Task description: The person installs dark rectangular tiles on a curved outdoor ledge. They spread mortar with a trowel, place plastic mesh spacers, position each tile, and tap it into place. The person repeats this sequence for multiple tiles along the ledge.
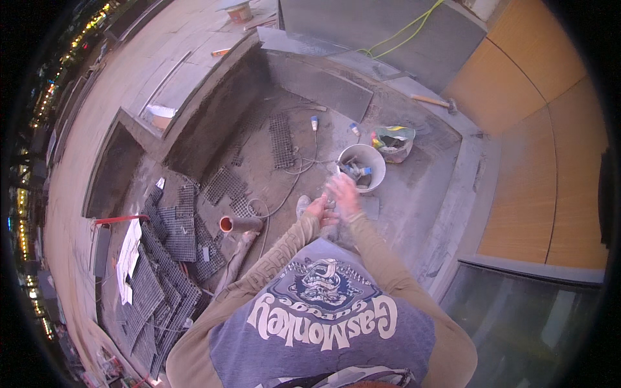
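Note:
My two hands are close together in front of my body, just on the near side of a white bucket point(381, 180). My left hand point(317, 209) has its fingers stretched out to the right, with nothing visible in them. Above and beside it, my right hand point(345, 193) is smeared by motion; its grip cannot be made out. Inside the bucket lies a blue and grey object point(362, 172) whose kind is unclear. An opened plastic bag point(396, 154) of dark material leans behind the bucket's right side.
Black grid mats point(176, 234) are heaped at left, beside an orange pipe point(238, 224). A grey cable point(285, 201) with a blue connector point(314, 123) crosses the dusty floor. A hammer point(432, 101) lies on the right-hand ledge. Low walls point(217, 107) enclose the area's far left side.

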Tool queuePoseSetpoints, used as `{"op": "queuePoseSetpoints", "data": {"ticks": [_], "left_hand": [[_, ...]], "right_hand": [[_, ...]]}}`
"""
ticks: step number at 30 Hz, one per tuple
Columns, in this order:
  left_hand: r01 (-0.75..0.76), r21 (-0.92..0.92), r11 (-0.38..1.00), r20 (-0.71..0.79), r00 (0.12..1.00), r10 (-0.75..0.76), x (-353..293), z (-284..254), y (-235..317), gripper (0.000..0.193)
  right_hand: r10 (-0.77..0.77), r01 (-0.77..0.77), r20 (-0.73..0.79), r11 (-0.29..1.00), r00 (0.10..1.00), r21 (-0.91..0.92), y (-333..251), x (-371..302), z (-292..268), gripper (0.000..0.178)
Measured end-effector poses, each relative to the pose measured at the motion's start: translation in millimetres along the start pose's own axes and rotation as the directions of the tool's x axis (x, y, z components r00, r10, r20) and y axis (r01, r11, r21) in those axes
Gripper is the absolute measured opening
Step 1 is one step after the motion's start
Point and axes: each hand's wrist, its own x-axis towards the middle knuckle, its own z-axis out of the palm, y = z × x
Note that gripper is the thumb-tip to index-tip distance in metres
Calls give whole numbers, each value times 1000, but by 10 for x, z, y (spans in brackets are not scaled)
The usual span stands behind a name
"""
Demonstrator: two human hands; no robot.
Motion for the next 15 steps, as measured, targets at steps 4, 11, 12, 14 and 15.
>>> {"op": "queuePoseSetpoints", "data": {"ticks": [4,11,12,14,15], "left_hand": [[38,-288,957,34,999,-29,169,171,221,46],[6,-364,931,92,995,29,676,-16,494,40],[-22,-333,943,102,993,59,805,-81,569,39],[-94,-257,962,91,989,121,1082,-378,708,37],[-129,-239,963,-1,991,132,1162,-749,813,37]], "right_hand": [[-51,60,49,981,997,-187,-37,94,778,66],[-67,127,181,932,981,-339,-50,397,968,68],[-31,80,178,957,984,-279,-134,532,997,69],[74,-21,178,959,981,-283,-130,777,933,60],[230,-182,233,961,945,-210,-128,806,1009,55]]}}
